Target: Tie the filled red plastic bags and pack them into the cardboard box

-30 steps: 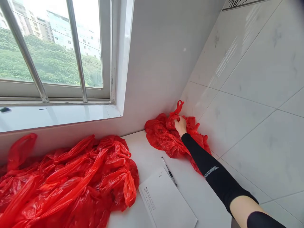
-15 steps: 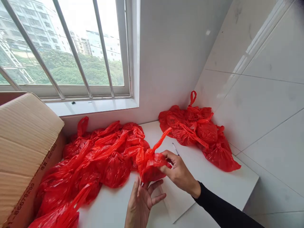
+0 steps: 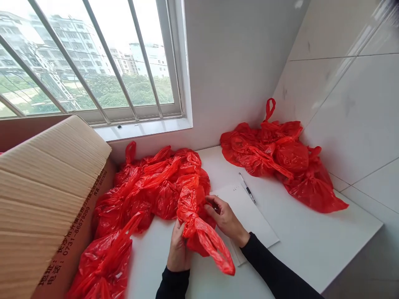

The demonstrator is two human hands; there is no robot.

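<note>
A knotted red plastic bag (image 3: 199, 232) is held up between my hands over the white tabletop, its looped handle hanging toward me. My left hand (image 3: 179, 249) is closed on its lower left side, with most of the fingers hidden behind the plastic. On the opposite side, the thumb and fingers of my right hand (image 3: 226, 218) grip the plastic. What the bag contains cannot be made out. Under and beside my right hand lies white paper (image 3: 252, 216) with small marks near its top. A pen (image 3: 248, 190) rests at the paper's upper right edge.
Tied red bags (image 3: 137, 191) are heaped to the left, against a cardboard box (image 3: 52, 178) with an open flap. A second heap of red bags (image 3: 289, 160) sits by the tiled wall. Behind is a barred window (image 3: 109, 70). The white table (image 3: 318, 245) ends at the right.
The held bag has turned so its handle loop now points toward me. My left hand has gone from spread beneath the bag to closed around its side. The view has shifted, showing more paper and pen.
</note>
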